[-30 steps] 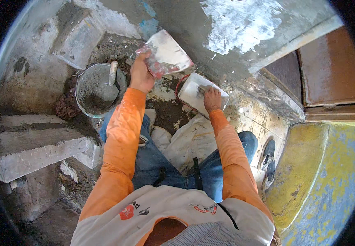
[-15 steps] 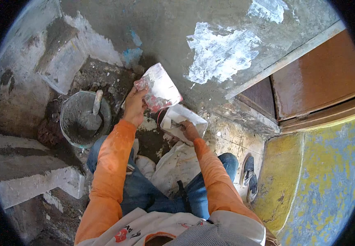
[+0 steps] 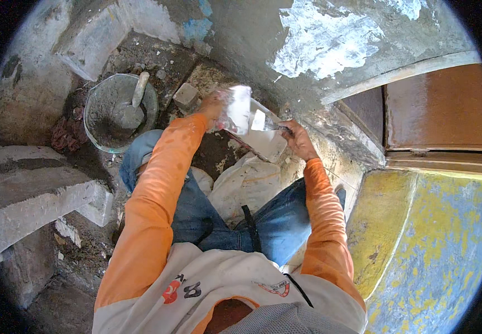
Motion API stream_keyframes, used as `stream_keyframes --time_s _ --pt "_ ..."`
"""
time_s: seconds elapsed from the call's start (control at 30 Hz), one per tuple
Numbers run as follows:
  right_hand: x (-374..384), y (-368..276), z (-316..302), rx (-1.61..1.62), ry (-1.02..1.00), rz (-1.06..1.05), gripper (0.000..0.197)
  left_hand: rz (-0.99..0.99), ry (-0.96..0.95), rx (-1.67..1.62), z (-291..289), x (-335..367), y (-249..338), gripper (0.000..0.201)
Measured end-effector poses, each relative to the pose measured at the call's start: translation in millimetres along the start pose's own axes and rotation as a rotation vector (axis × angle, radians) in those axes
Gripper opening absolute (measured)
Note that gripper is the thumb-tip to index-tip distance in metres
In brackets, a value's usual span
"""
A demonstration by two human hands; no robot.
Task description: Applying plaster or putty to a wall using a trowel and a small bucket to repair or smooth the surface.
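My left hand [image 3: 212,107], blurred, is closed on the near-left edge of a flat rectangular board [image 3: 239,111]. White paste covers much of the board, and reddish stains show near my fingers. My right hand [image 3: 302,142] grips a putty knife [image 3: 280,127] by its handle. White paste sits on its blade [image 3: 258,120], right beside the board's right edge; I cannot tell whether they touch. Beneath both lies an open white tub [image 3: 271,146], partly hidden by the board and the knife.
A round bucket [image 3: 97,139] of grey mortar stands left, with a trowel [image 3: 139,89] in it. A small block [image 3: 186,96] lies behind my left hand. A pale sack [image 3: 246,186] rests between my knees. Left is a concrete ledge [image 3: 40,203]; the patched wall [image 3: 241,33] rises ahead.
My right hand has come up out of the tub, bringing the putty knife with paste on it to the board. The board has moved slightly right and turned. The view has shifted.
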State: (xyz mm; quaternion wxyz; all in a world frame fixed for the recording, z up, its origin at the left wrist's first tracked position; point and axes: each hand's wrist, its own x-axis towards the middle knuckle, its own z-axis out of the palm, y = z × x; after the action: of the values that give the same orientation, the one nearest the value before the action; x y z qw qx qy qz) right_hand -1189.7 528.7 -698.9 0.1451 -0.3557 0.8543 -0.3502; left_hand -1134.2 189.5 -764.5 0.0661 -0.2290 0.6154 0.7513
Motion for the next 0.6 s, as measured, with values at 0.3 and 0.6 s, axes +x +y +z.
stream_keyframes --time_s 0.3,0.6 --pt "27 -104 -41 -0.821 -0.053 -0.112 0.025 -0.185 -0.174 0.026 43 -12 1 0.036" --pt "26 -123 -45 -1.005 0.084 -0.077 0.023 -0.047 -0.021 0.051 40 8 -15 0.038"
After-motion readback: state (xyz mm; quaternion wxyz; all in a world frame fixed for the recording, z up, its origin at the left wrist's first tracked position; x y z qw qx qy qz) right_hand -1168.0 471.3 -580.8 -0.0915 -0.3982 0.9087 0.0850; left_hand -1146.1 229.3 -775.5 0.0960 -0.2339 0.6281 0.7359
